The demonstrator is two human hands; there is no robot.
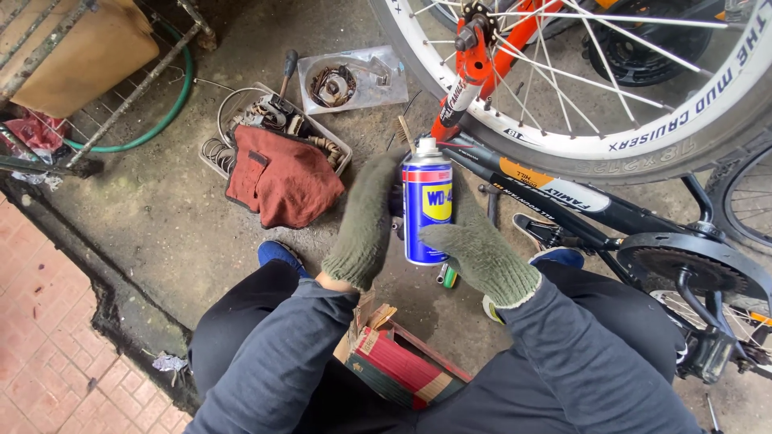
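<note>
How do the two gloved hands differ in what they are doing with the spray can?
The right hand grips the blue spray can around its lower body; the left hand lies flat beside it, fingers pointing up towards the cap. Whether the left touches it is unclear. Both wear green knitted gloves.

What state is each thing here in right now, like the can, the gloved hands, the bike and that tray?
Spray can: upright, cap off, nozzle bare.
Right hand: gloved, grip closed on the can's lower part.
Left hand: gloved, open, flat beside the can.
Bicycle: lying tipped on the ground.
Parts tray: full, half covered by a red rag.
Cardboard box: flaps open.
Green hose: looped on the concrete.
</note>
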